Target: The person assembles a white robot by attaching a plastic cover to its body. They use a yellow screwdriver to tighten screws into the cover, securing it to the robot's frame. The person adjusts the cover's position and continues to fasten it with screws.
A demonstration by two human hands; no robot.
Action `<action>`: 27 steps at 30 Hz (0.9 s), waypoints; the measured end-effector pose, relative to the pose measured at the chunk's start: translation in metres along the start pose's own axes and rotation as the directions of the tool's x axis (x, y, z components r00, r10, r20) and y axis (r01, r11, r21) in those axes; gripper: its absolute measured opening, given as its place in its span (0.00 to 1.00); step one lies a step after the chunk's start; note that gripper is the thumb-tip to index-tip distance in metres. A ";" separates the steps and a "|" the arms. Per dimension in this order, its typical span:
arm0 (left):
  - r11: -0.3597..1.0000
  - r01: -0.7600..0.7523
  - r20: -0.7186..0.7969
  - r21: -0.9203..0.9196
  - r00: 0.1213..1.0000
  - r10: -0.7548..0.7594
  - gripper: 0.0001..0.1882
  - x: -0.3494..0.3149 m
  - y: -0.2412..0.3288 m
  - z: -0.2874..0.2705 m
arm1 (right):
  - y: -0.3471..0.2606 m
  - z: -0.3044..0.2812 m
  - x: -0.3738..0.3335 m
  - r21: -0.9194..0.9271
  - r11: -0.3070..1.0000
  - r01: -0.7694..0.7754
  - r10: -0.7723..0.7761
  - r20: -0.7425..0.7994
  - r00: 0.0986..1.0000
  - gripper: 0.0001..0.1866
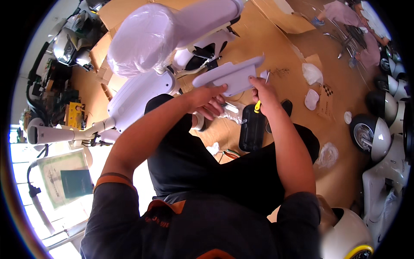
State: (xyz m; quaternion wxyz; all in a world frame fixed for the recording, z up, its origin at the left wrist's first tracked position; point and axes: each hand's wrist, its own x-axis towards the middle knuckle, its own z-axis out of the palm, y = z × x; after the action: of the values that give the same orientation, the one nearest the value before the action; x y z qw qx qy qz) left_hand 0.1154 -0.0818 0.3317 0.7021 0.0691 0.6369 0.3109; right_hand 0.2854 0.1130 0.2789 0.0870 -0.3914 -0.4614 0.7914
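My left hand (209, 100) holds a long pale lilac plastic panel (230, 74) from below, near its left end. My right hand (263, 94) touches the same panel's right part while gripping a screwdriver with a yellow handle (258, 106); its metal tip (267, 77) points up beside the panel. Just behind the panel stands a pale lilac scooter (142, 93) with its seat wrapped in clear film (142, 39). A black box-shaped part (252, 127) lies on the cardboard below my hands.
Cardboard sheets (276, 47) cover the floor, with crumpled plastic bags (311, 73) and a small checkered box (327, 100). More scooters (379, 134) line the right side. Another person (358, 21) crouches at the top right. Scooter fronts and parts (69, 43) crowd the upper left.
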 end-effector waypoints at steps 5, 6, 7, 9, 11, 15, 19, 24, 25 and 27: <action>0.843 -0.146 0.048 0.518 0.989 0.141 0.30 0.053 -0.005 -0.001 | 0.030 -0.062 0.068 -0.171 0.984 -0.039 -0.038 -0.428 0.903 0.15; 0.858 -0.157 0.062 0.488 0.987 0.146 0.29 0.070 -0.010 0.000 | 0.035 -0.086 0.086 -0.150 0.983 -0.110 0.018 -0.512 0.859 0.17; 0.872 -0.172 0.073 0.458 0.985 0.155 0.28 0.089 -0.013 -0.003 | 0.044 -0.106 0.106 -0.018 0.995 -0.100 0.069 -0.607 0.792 0.13; 0.478 -0.205 0.112 0.854 0.970 0.217 0.29 0.108 -0.017 0.001 | 0.054 -0.150 0.133 0.205 0.978 -0.044 0.170 -0.652 0.739 0.11; 0.089 -0.275 0.243 0.957 0.932 0.268 0.29 0.086 -0.006 0.015 | 0.059 -0.198 0.150 0.330 0.944 0.028 0.224 -0.700 0.678 0.08; 0.390 -0.375 0.378 0.841 0.923 0.074 0.29 0.071 0.019 0.007 | 0.097 -0.247 0.188 0.344 0.939 -0.023 0.286 -0.742 0.606 0.06; 0.374 -0.382 0.328 0.845 0.923 0.200 0.26 0.074 0.033 -0.006 | 0.148 -0.262 0.209 -0.723 0.522 -0.453 -0.211 -0.624 0.752 0.20; 0.383 -0.367 0.309 0.848 0.929 0.205 0.27 0.072 0.030 -0.020 | 0.162 -0.181 0.205 -0.880 -0.010 -0.474 -0.189 -0.464 0.866 0.18; 0.380 -0.354 0.306 0.855 0.934 0.183 0.27 0.072 0.029 -0.020 | 0.156 -0.177 0.203 -0.880 -0.021 -0.475 -0.185 -0.463 0.867 0.17; 0.417 -0.327 0.280 0.848 0.945 0.171 0.28 0.073 0.016 -0.025 | 0.135 -0.156 0.197 -0.892 -0.010 -0.452 -0.222 -0.439 0.871 0.15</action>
State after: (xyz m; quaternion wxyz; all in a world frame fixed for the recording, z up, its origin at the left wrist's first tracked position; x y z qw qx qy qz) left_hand 0.0861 -0.0386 0.2733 0.5543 0.5403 0.6324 0.0288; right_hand 0.2910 0.2389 0.0238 -0.1773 -0.5494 -0.8088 0.1123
